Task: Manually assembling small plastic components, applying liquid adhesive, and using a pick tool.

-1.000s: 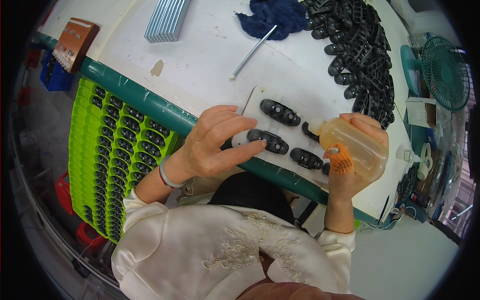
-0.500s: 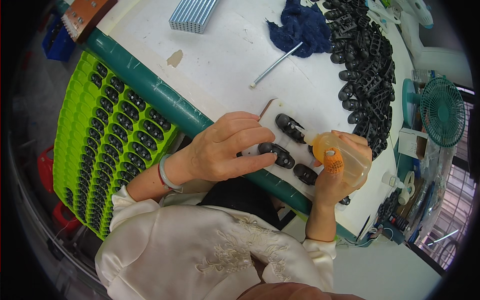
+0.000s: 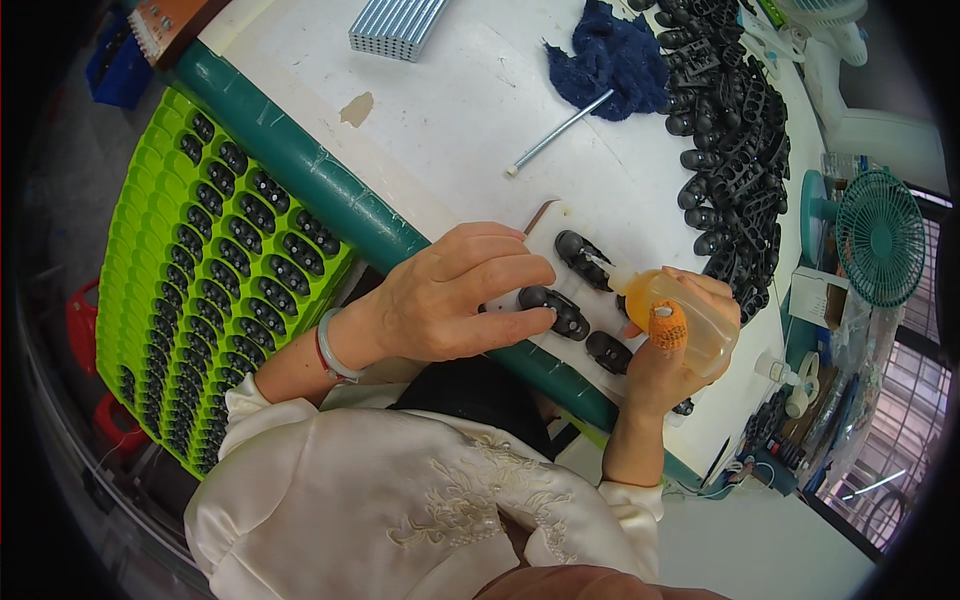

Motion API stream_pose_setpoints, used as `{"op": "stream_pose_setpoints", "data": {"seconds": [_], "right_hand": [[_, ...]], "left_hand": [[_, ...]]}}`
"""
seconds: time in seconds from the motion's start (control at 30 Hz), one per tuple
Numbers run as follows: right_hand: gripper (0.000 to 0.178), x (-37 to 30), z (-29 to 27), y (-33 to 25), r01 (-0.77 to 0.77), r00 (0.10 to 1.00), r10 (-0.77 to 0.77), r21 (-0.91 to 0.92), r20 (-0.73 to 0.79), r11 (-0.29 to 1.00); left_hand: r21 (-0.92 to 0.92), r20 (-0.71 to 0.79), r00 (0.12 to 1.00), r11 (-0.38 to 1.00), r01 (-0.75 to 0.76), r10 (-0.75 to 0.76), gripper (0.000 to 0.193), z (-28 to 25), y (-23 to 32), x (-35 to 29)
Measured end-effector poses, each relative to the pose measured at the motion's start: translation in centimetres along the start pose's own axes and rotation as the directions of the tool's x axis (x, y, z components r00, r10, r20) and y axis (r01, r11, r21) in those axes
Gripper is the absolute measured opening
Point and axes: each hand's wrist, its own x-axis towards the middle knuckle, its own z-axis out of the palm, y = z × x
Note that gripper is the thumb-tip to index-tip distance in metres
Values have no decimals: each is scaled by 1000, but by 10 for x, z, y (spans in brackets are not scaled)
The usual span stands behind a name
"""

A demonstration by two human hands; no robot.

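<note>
My left hand [image 3: 455,295] presses down on a small black plastic part [image 3: 556,311] lying on a white board [image 3: 548,222] at the table's front edge. My right hand [image 3: 672,355], with an orange cover on its thumb, grips a clear squeeze bottle of yellowish liquid [image 3: 680,315]. The bottle's white nozzle points at another black part [image 3: 580,256] further back on the board. A third black part [image 3: 608,352] lies on the board just left of my right hand.
Green trays [image 3: 215,290] full of black parts stand stacked to my left below the green table edge [image 3: 320,190]. On the table lie a heap of black parts [image 3: 735,130], a dark blue cloth [image 3: 615,60], a metal rod [image 3: 560,132] and a ribbed metal block [image 3: 395,25]. A small green fan [image 3: 880,240] stands at right.
The view has shifted a little. My left hand stays on the black part, and my right hand has brought the bottle's nozzle closer to the part further back on the board.
</note>
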Motion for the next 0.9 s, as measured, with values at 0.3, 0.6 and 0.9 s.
{"op": "stream_pose_setpoints", "data": {"seconds": [0.3,0.6,0.9], "right_hand": [[45,0,1,1,-17,999,17,2,-33,1000],[42,2,1,0,9,1000,-9,-65,-2,998],[38,-12,-13,-17,39,995,-46,-80,-89,996]], "left_hand": [[-12,-8,1000,1000,-6,6,25,1,-1,1],[11,2,1000,1000,-13,13,25,0,0,0],[-34,23,1000,999,1,0,24,1,1,0]]}}
